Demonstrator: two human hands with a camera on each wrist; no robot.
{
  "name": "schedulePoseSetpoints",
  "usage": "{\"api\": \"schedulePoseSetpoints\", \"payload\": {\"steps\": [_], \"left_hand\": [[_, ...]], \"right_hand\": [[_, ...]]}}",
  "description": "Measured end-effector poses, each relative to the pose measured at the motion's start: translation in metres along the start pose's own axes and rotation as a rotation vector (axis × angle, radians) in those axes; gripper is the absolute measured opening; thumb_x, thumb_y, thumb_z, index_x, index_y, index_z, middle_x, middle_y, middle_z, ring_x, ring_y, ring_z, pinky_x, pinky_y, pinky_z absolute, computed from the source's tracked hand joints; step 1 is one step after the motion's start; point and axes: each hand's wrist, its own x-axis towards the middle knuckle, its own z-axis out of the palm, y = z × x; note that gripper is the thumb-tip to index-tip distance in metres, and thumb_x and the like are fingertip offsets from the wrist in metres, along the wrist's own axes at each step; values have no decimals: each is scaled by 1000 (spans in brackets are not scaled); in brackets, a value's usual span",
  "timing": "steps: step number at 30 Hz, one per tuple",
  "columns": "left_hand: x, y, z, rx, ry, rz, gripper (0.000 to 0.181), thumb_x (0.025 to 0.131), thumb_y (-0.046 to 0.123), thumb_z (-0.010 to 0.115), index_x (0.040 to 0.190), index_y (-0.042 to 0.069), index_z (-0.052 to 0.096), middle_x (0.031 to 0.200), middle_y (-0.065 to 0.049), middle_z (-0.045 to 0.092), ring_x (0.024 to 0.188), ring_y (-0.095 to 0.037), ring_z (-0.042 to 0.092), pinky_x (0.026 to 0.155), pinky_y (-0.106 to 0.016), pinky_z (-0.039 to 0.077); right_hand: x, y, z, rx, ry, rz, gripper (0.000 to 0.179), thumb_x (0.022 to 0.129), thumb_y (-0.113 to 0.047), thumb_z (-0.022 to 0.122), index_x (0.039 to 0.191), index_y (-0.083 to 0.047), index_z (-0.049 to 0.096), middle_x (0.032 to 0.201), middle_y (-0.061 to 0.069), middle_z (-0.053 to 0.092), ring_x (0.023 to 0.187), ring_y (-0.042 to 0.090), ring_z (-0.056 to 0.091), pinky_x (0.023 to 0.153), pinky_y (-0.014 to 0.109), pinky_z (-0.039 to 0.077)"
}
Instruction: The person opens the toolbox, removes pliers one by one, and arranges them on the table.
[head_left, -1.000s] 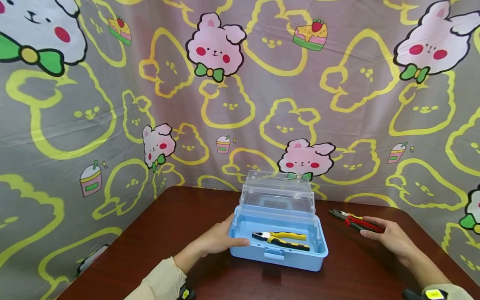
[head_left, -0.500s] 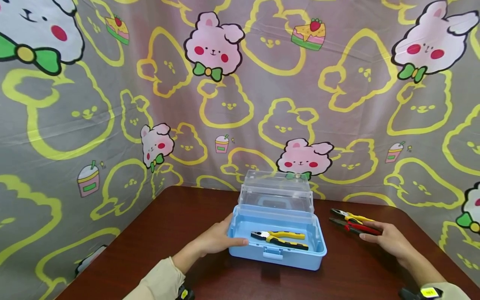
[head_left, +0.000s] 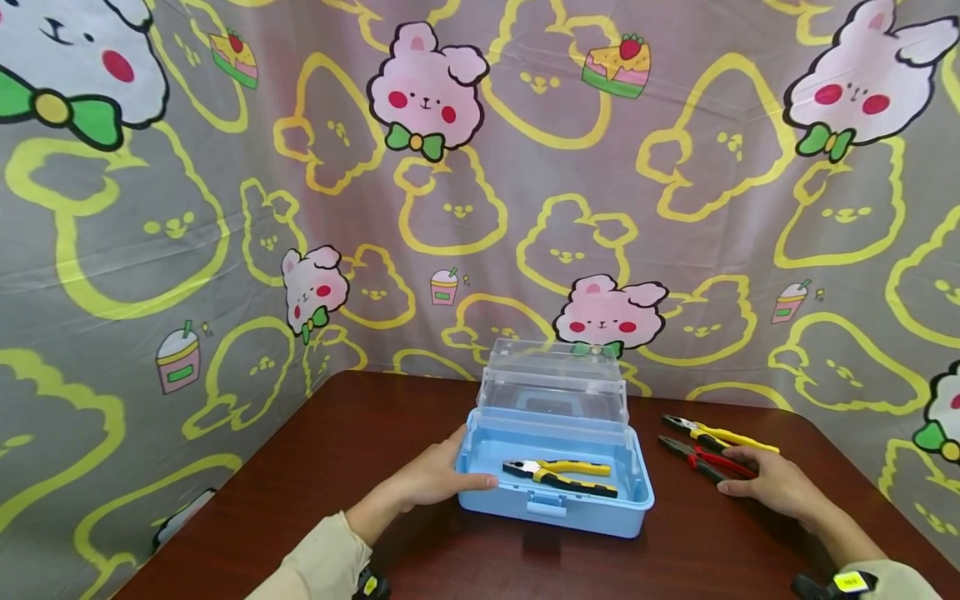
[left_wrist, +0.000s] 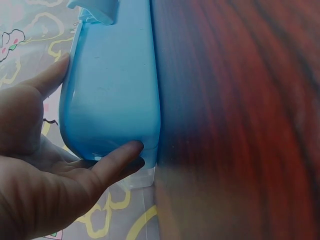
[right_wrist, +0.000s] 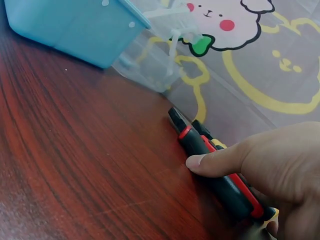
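My left hand (head_left: 427, 477) holds the left side of a light blue toolbox (head_left: 585, 518), thumb at the front rim. In the left wrist view, thumb and fingers spread around a corner of the toolbox (left_wrist: 112, 90). Inside it lie yellow-and-black pliers (head_left: 576, 468). To the right, my right hand (head_left: 783, 490) grips the handles of red-and-black pliers (head_left: 705, 463). In the right wrist view its thumb presses along the black handle of these pliers (right_wrist: 217, 185), while the other fingers are mostly hidden. Just behind them lies another yellow-and-black pair of pliers (head_left: 727, 437).
The toolbox's clear lid (head_left: 555, 385) stands raised at the back. Everything rests on a dark red-brown wooden table (head_left: 360, 433). Behind it hangs a grey curtain (head_left: 517, 200) printed with cartoon bunnies.
My right hand has drawn the red-and-black pliers slightly toward me, apart from the yellow-and-black pair behind, which now shows more fully. The left hand and toolbox have stayed put.
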Motion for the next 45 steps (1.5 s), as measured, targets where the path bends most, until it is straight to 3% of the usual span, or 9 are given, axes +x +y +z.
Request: {"api": "schedulePoseSetpoints", "payload": {"steps": [12,20,26,45], "left_hand": [[2,-2,0,-8,0,9,111,87,52,80,166,10,14,157,-21,41,129,-38,53,102,-63,44],[2,-2,1,-2,9,-6,112,87,52,81,166,9,14,158,-20,41,130,-37,52,103,-62,43],[2,-2,1,-9,5,0,111,88,50,81,166,10,13,158,-20,40,131,-37,52,103,-63,43],[2,-3,0,-5,8,2,112,87,51,81,166,11,13,158,-19,40,132,-36,51,104,-64,41]], "right_hand": [[-1,-1,-3,-9,7,-21,92,81,-55,85,140,9,54,139,43,45,122,63,42,90,68,42],[0,-3,-8,13,59,-73,85,85,-50,84,138,9,56,124,33,62,115,52,56,86,62,46],[-2,-22,-11,-15,102,-126,79,88,-46,82,138,8,56,126,34,62,118,55,54,87,64,45],[-5,-70,-2,-102,244,-343,57,84,-29,89,127,2,67,116,21,69,106,44,64,82,64,49]]}}
